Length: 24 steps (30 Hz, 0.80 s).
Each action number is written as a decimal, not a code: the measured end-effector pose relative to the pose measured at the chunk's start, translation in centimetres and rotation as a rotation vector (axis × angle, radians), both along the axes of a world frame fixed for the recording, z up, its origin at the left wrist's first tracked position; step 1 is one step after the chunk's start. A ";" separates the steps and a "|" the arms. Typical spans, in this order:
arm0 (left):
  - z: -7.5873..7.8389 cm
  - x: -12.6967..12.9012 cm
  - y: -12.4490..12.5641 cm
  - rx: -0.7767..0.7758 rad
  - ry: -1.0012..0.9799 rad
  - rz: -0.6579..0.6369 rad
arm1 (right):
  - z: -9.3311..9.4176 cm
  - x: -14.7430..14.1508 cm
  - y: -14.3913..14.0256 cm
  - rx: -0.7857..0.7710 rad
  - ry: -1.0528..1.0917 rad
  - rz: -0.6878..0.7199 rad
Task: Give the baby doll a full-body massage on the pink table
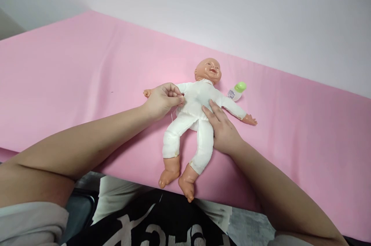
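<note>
A baby doll (199, 95) with a soft white cloth body and hard plastic head, hands and feet lies on its back, its feet towards me. My left hand (165, 100) is at the doll's side, below its arm on the left of the view. Thumb and fingers are pinched together against the cloth; what they hold is too small to make out. A thin white thread hangs just below them. On the other side, my right hand (223, 128) rests with stretched fingers on the doll's lower torso and hip.
Beside the doll's arm on the right lies a small clear bottle (236, 93) with a green cap and a printed label. A pink cover (72, 72) spreads over the table, which meets a pale wall (232, 10) at the back. The doll's feet are near the front edge.
</note>
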<state>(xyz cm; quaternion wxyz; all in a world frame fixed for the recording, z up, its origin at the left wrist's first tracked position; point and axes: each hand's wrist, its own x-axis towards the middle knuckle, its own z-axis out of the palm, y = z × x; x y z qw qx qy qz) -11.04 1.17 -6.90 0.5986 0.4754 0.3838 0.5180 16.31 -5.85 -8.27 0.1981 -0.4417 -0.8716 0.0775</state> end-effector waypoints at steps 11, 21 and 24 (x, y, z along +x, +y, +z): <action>0.3 0.3 -0.2 0.090 0.011 0.072 | 0.0 0.0 0.0 -0.008 0.000 -0.006; 0.7 0.2 -0.5 0.084 0.056 0.108 | 0.0 0.0 0.0 -0.010 0.003 -0.012; 0.7 0.3 -0.4 0.083 0.043 0.106 | 0.0 0.0 0.0 -0.016 0.000 -0.014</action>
